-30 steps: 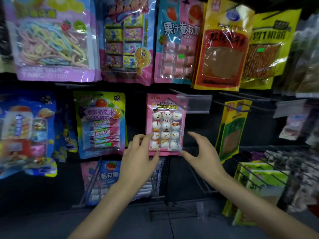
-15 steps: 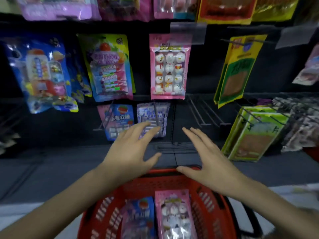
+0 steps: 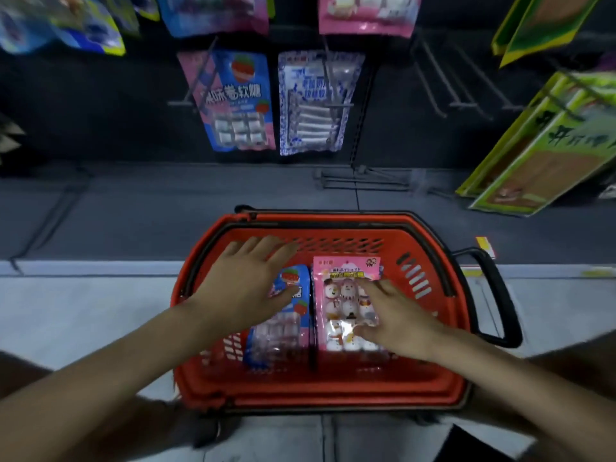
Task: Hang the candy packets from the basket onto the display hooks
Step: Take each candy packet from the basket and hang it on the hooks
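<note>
A red basket (image 3: 433, 261) stands on the floor below the display. Two candy packets lie flat in it. One is a blue strawberry packet (image 3: 283, 331) on the left, the other a pink snowman packet (image 3: 343, 288) on the right. My left hand (image 3: 246, 285) hovers over the blue packet's upper part with fingers spread. My right hand (image 3: 400, 318) lies on the pink snowman packet, fingers and thumb apart and touching its face. The packet still lies flat. Bare display hooks (image 3: 440, 85) stick out at upper right.
On the low hooks hang a blue strawberry packet (image 3: 240, 101) and a white-and-blue packet (image 3: 313, 101). Another pink snowman packet (image 3: 366, 15) hangs above. Yellow-green packets (image 3: 540, 145) hang at the right. The basket's black handle (image 3: 493, 295) juts right.
My view has tilted down from the display to the basket. Both hands have dropped from the hung snowman packet into the basket, the right one landing on the pink packet there.
</note>
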Available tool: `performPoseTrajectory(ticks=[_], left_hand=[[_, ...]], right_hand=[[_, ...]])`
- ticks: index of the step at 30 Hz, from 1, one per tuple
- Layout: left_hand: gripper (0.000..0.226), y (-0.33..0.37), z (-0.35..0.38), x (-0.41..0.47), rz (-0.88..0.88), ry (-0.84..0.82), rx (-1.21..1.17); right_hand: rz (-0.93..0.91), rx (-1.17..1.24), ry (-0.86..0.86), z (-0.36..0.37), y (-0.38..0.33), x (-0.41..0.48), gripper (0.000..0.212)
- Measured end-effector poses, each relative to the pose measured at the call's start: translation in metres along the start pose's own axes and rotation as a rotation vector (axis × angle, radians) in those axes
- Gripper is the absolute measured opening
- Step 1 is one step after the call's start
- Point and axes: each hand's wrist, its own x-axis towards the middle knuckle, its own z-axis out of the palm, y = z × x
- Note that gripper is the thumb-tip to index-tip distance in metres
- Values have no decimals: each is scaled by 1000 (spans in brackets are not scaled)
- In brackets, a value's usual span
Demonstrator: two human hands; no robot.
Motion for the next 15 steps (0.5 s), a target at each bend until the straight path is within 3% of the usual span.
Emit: performPoseTrajectory(ticks=[4,8,15], left_hand=[[70,-4,25,-1,34,-96,44],[65,-14,42,1,-21,-173,16],[65,-27,39,16,-124,-171,-22]], right_hand=[[149,18,-124,10,10,23,89],[374,113,-102,25,25,51,76],[622,361,-11,62,15,76,103]])
